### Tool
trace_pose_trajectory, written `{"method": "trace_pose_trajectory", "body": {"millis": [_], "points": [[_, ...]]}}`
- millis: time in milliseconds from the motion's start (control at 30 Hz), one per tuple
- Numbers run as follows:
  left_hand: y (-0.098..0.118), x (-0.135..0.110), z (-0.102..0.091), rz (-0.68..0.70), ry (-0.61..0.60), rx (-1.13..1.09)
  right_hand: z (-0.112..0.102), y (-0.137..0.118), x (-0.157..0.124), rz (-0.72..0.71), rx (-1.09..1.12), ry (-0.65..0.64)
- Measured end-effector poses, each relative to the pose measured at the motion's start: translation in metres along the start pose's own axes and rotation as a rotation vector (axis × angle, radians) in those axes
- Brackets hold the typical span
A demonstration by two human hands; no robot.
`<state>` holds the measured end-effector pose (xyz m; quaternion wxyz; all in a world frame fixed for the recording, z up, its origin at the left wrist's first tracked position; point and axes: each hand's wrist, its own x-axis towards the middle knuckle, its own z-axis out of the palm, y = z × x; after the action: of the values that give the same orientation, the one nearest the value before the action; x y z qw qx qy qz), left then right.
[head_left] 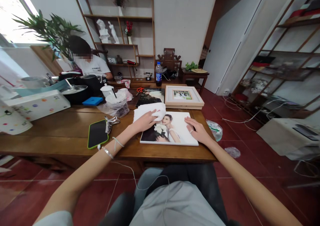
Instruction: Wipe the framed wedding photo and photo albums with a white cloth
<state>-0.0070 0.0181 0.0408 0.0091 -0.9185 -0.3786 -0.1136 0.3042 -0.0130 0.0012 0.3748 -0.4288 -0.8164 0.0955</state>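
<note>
A large photo print [178, 131] of a couple lies flat near the front edge of the wooden table [62, 139]. My left hand [145, 120] presses a white cloth [158, 111] against the print's upper left part, fingers curled over the cloth. My right hand [198, 130] rests flat on the print's right edge, fingers stretched out, a ring on one finger. A folded white stack [140, 111] lies under the cloth's left side.
A phone in a green case [97, 133] with a metal clip [111, 122] lies left of the print. Behind stand a framed photo [183, 96], a dark print [150, 96], scissors [140, 90], a bottle [158, 74], a lidded cup [116, 102] and pots. Another person [91, 64] sits across the table.
</note>
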Motion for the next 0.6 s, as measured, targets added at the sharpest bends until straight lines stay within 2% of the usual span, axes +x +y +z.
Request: {"method": "trace_pose_trajectory", "body": {"millis": [167,267,400,500,600], "points": [[0.025,-0.023,-0.021,-0.011,-0.135,0.021,0.001,0.002,0.0,-0.003,0.013,0.003],[0.052,-0.042,-0.038,0.017,-0.225,0.03,0.0,0.002,-0.001,-0.001,0.033,0.011],[0.096,-0.07,-0.057,0.087,-0.266,0.012,-0.001,0.0,-0.001,0.003,0.03,0.009],[0.116,-0.084,-0.063,0.135,-0.309,-0.001,-0.001,-0.002,0.0,0.005,0.026,0.006],[0.118,-0.087,-0.059,0.139,-0.305,0.005,-0.001,-0.002,0.0,0.007,0.034,0.008]]}}
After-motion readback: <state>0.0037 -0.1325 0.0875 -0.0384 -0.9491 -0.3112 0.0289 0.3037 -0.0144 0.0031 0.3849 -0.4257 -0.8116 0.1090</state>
